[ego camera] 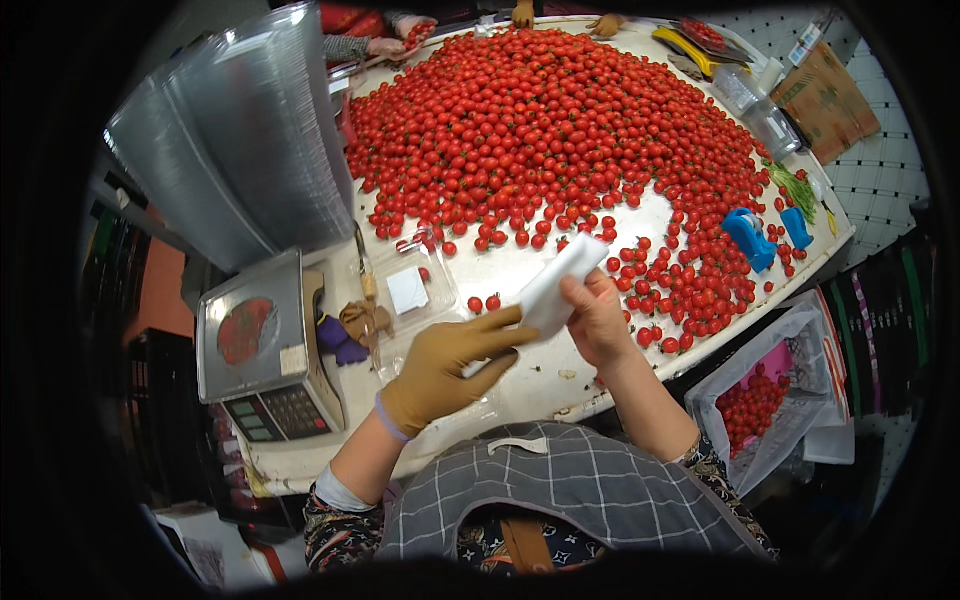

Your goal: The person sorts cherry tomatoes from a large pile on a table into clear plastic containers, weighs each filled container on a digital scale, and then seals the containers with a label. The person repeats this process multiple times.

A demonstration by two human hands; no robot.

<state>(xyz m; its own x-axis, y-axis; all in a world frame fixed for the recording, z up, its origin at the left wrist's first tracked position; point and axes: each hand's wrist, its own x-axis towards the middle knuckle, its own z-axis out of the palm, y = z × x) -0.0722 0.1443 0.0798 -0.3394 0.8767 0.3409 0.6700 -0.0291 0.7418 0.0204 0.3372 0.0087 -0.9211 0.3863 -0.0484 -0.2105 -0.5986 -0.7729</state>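
My left hand point(457, 360), in a mustard-coloured glove, and my bare right hand point(598, 319) hold a white folded sheet or pad point(562, 285) between them, over the near part of the table. The right thumb lies on top of it; the left fingers grip its lower left end. Just beyond my left hand is an open clear plastic clamshell box point(446, 281) with a white pad point(407, 290) in it. Two cherry tomatoes point(484, 304) lie between the box and the folded sheet. A large heap of cherry tomatoes point(525, 127) covers the far table.
At left stand a digital scale point(251, 330) and a tall stack of clear plastic boxes point(232, 142). Blue tape dispensers point(750, 238) sit at right. Below the right edge is a lined crate point(817, 352) holding tomatoes. Other people's hands point(386, 49) work at the far edge.
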